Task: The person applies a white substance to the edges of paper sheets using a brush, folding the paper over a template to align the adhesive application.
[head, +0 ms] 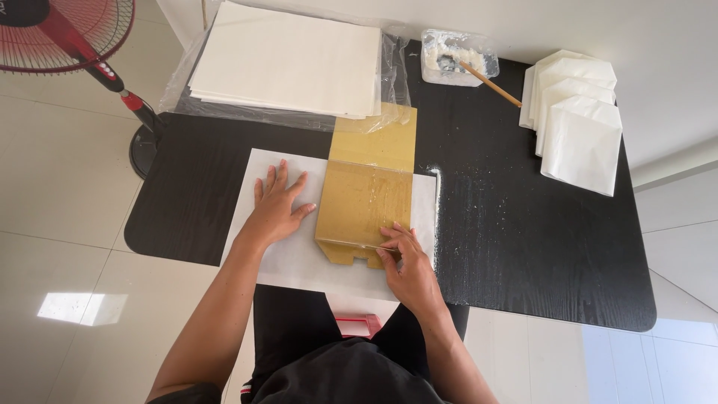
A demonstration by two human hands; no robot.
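1. My left hand [275,206] lies flat, fingers spread wide, pressing on the white sheet [288,258] that is spread on the black surface [516,224]. It holds nothing.
2. My right hand [404,265] is at the near edge of the brown cardboard template [368,198], fingers narrowed and curled against that edge; I think they pinch it together with the paper beneath, but the view is too small to be sure.
3. The cardboard template lies on the white sheet, between my two hands, and its far end reaches under the plastic wrap.
4. Beyond it sits a stack of white sheets [288,60] on clear plastic wrap [393,82].
5. To the right of that stack stands a clear tub of white paste [456,56] with a wooden stick [490,84] leaning out.
6. At the far right, folded white paper bags [580,127] overlap in a pile.
7. A red fan [67,34] stands on the floor to the left.
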